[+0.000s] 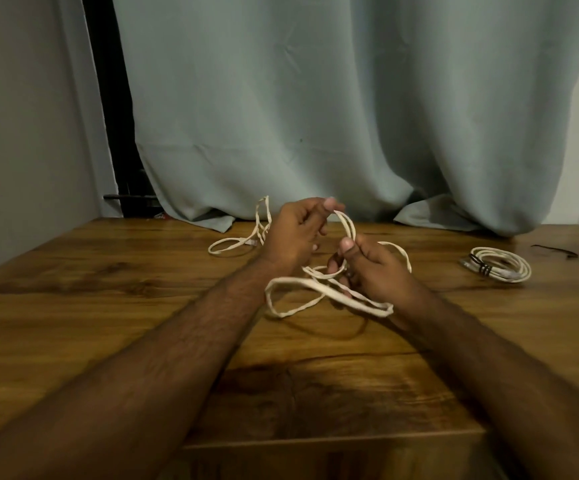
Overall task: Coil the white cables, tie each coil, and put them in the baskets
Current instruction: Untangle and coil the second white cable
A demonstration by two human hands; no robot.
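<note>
While both hands work above the table [115, 271], the cable [316, 289] hangs between them in loose, uneven loops, just nearer the viewer than the curtain [316, 98] hem. The left hand [291, 237] pinches a strand at the top of an upright loop between thumb and fingers. The right hand [367, 268] grips the lower part of the same loop, thumb pressed on top, fingers curled beneath. Several slack loops droop below the right hand and cast a shadow on the table; one trailing section lies on the wood left of the left hand, with what appears to be a connector at its end.

Judged step: coiling, early stage. Recommended procedure:

1. Keep the right hand as the fixed gathering point; feed each new turn into it with the left.
2. Match every turn to the size of the first. The hanging loops differ in size and should probably be re-laid.
3. Draw in the trailing section last, so the connector ends on the outside of the coil.
4. Avoid twisting; let the strand roll between the fingers as it is laid.

A finished coil [499, 268], bound with a dark tie, lies on the table well right of the hands. A loose dark tie [555, 251] lies beyond it, likely for this cable. No basket is in view.
</note>
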